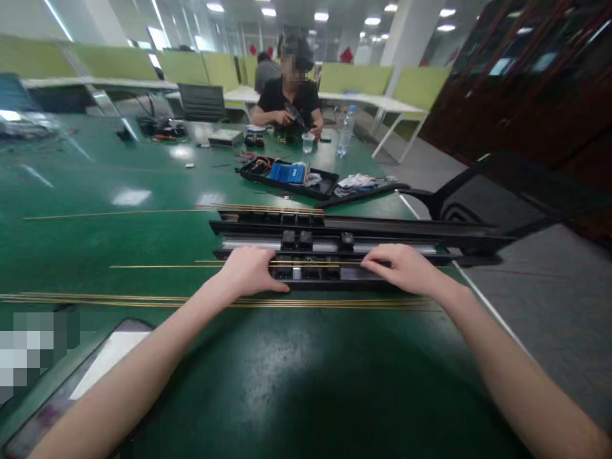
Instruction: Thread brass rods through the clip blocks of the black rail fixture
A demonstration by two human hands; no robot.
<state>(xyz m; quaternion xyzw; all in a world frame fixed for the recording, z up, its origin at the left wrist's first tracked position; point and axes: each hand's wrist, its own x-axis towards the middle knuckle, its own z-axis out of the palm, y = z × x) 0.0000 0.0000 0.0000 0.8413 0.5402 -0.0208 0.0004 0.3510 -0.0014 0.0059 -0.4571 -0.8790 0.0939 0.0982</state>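
Note:
Several long black rails (392, 287) lie side by side on the green table, with small black blocks (347, 241) seated in their channels. My left hand (248, 271) grips the nearest rail close to its left end, thumb on the near edge and fingers over the far edge. Farther right, my right hand (404, 266) pinches the end of a thin brass-coloured rod (325, 262) that runs along this rail above its blocks. More brass-coloured rods (335, 304) lie on the table just in front of the rail, partly beneath my left forearm. Another bunch (268, 208) rests along the farthest rail.
Beyond the rails sits an open black case (327, 185) holding a blue item (289, 173). A water bottle (345, 132) and a cup (308, 143) stand near a seated person (291, 95) handling a tool. A black chair (478, 191) is at the right edge.

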